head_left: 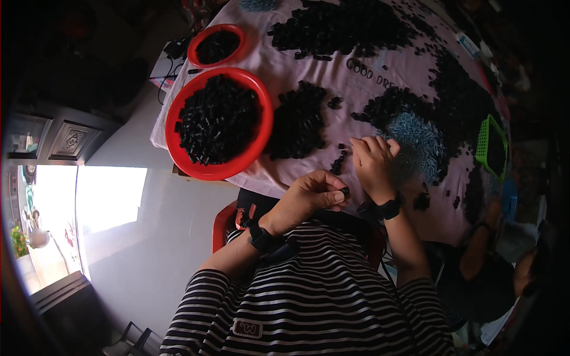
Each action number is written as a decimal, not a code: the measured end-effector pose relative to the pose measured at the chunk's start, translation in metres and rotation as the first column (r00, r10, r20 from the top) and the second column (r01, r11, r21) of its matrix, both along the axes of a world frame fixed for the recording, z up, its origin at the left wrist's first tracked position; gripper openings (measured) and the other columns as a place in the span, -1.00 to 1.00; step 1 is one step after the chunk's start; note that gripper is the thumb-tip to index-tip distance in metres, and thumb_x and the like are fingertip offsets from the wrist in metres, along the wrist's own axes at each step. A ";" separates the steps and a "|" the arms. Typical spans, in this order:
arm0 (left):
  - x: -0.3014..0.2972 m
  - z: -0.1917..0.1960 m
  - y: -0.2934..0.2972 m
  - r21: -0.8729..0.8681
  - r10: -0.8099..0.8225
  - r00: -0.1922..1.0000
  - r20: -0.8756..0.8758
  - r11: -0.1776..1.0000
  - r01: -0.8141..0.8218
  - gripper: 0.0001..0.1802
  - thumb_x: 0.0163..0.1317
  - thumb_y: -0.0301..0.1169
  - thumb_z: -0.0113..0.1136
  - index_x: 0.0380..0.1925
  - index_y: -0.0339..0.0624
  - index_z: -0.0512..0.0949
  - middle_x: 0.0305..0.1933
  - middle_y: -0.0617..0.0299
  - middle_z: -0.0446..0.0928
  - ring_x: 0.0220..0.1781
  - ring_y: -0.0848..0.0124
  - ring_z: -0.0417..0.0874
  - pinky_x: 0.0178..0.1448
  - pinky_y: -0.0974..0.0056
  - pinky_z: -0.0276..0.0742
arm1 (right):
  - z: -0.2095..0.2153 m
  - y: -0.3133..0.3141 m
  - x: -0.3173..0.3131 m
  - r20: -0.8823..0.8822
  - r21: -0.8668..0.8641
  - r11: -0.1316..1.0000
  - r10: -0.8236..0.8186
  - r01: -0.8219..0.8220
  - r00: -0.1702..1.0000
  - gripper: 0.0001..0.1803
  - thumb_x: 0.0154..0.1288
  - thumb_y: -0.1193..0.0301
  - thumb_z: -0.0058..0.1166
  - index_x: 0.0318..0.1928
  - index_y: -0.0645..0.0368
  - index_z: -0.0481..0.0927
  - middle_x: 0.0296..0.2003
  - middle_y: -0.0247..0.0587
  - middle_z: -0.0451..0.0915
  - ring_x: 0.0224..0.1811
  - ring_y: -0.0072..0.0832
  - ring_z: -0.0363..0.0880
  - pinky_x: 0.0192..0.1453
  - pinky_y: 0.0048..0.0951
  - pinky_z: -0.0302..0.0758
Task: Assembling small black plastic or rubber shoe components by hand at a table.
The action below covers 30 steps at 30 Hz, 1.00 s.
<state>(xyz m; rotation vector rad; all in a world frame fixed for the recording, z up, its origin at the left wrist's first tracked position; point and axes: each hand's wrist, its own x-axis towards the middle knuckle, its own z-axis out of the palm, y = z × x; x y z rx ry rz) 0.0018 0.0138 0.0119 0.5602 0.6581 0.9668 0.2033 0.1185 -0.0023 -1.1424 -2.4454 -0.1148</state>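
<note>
Close to my body, my left hand is closed, its thumb and forefinger pinching a small black plastic piece. My right hand is a little farther forward over the cloth, fingers curled inward. Whatever it may hold is hidden. Just right of it lies a heap of small pale-blue pieces, possibly screws or plugs. A short line of black pieces rests on the cloth between my hands. Left of that, a loose pile of black pieces lies beside a big red basin filled with similar ones.
A smaller red basin with black parts stands behind the big one. More black pieces cover the far side of the pink cloth. A green basket sits at the right edge. Another person's arm shows at lower right.
</note>
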 end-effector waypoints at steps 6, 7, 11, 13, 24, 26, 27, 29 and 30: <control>-0.001 0.001 0.002 0.011 0.002 0.999 -0.036 1.000 -0.002 -0.79 0.47 -0.45 0.26 0.03 -0.29 0.60 -0.04 0.17 0.70 -0.01 0.39 0.75 0.12 0.29 0.70 | 0.045 -0.027 0.005 -0.248 -0.171 0.985 -0.017 -0.027 0.969 -0.73 0.24 0.59 0.27 -0.06 0.05 0.70 -0.31 -0.38 0.62 -0.25 -0.41 0.57 0.07 -0.27 0.28; -0.001 0.003 0.003 -0.017 0.006 0.999 -0.053 1.000 -0.006 -0.76 0.48 -0.44 0.25 0.06 -0.29 0.60 -0.03 0.16 0.70 0.01 0.38 0.76 0.13 0.28 0.70 | 0.050 -0.031 0.004 -0.248 -0.177 0.984 -0.018 -0.027 0.969 -0.73 0.24 0.59 0.27 -0.06 0.05 0.70 -0.31 -0.38 0.62 -0.25 -0.41 0.57 0.07 -0.27 0.28; 0.000 0.003 0.002 -0.025 -0.003 1.000 -0.031 1.000 0.002 -0.77 0.48 -0.44 0.25 0.06 -0.29 0.61 0.02 0.14 0.70 0.07 0.35 0.76 0.17 0.27 0.70 | 0.069 -0.049 0.000 -0.440 -0.319 0.942 -0.050 -0.104 0.897 -0.80 0.33 0.54 0.29 -0.04 0.11 0.72 -0.29 -0.36 0.66 -0.24 -0.41 0.56 0.06 -0.33 0.35; 0.001 0.001 0.002 -0.008 -0.001 1.000 -0.022 1.000 0.001 -0.77 0.46 -0.43 0.28 0.03 -0.28 0.62 -0.02 0.19 0.70 0.03 0.40 0.74 0.15 0.28 0.69 | 0.072 -0.055 -0.002 -0.478 -0.315 0.936 -0.013 -0.157 0.878 -0.80 0.34 0.52 0.29 -0.04 0.11 0.74 -0.29 -0.34 0.65 -0.20 -0.39 0.55 0.10 -0.31 0.35; 0.002 0.008 -0.001 0.041 0.063 0.976 -0.208 0.998 -0.056 -0.76 0.41 -0.37 0.37 -0.01 -0.22 0.65 -0.15 0.38 0.65 -0.13 0.61 0.59 0.02 0.43 0.55 | 0.070 -0.065 -0.011 -0.384 -0.182 0.972 0.066 -0.146 0.921 -0.81 0.34 0.53 0.27 -0.05 0.08 0.71 -0.30 -0.41 0.64 -0.25 -0.44 0.55 0.16 -0.26 0.30; 0.002 0.008 -0.001 0.043 0.060 0.976 -0.210 0.998 -0.052 -0.73 0.41 -0.36 0.38 0.01 -0.26 0.63 -0.14 0.37 0.64 -0.14 0.61 0.60 0.02 0.43 0.56 | 0.070 -0.065 -0.011 -0.374 -0.177 0.974 0.068 -0.143 0.925 -0.80 0.33 0.54 0.27 -0.06 0.08 0.71 -0.30 -0.42 0.64 -0.25 -0.45 0.56 0.16 -0.26 0.29; 0.001 0.008 -0.001 0.046 0.058 0.975 -0.212 0.998 -0.050 -0.69 0.41 -0.35 0.38 0.02 -0.30 0.62 -0.14 0.36 0.64 -0.14 0.61 0.61 0.02 0.44 0.58 | 0.070 -0.065 -0.011 -0.365 -0.170 0.975 0.071 -0.141 0.928 -0.80 0.32 0.55 0.27 -0.07 0.07 0.71 -0.30 -0.44 0.65 -0.26 -0.46 0.56 0.15 -0.26 0.28; 0.002 0.009 -0.001 0.045 0.062 0.974 -0.218 0.998 -0.053 -0.69 0.40 -0.35 0.39 0.02 -0.30 0.62 -0.14 0.35 0.64 -0.14 0.61 0.61 0.02 0.44 0.58 | 0.067 -0.065 -0.010 -0.362 -0.174 0.974 0.073 -0.144 0.929 -0.80 0.31 0.55 0.27 -0.07 0.07 0.71 -0.29 -0.44 0.65 -0.25 -0.46 0.56 0.16 -0.25 0.28; 0.002 0.009 -0.001 0.044 0.066 0.973 -0.223 0.997 -0.057 -0.69 0.40 -0.34 0.39 0.01 -0.31 0.62 -0.14 0.35 0.65 -0.15 0.61 0.61 0.01 0.44 0.57 | 0.066 -0.066 -0.010 -0.359 -0.177 0.973 0.076 -0.148 0.930 -0.79 0.31 0.55 0.28 -0.06 0.06 0.71 -0.28 -0.44 0.66 -0.25 -0.46 0.57 0.17 -0.23 0.27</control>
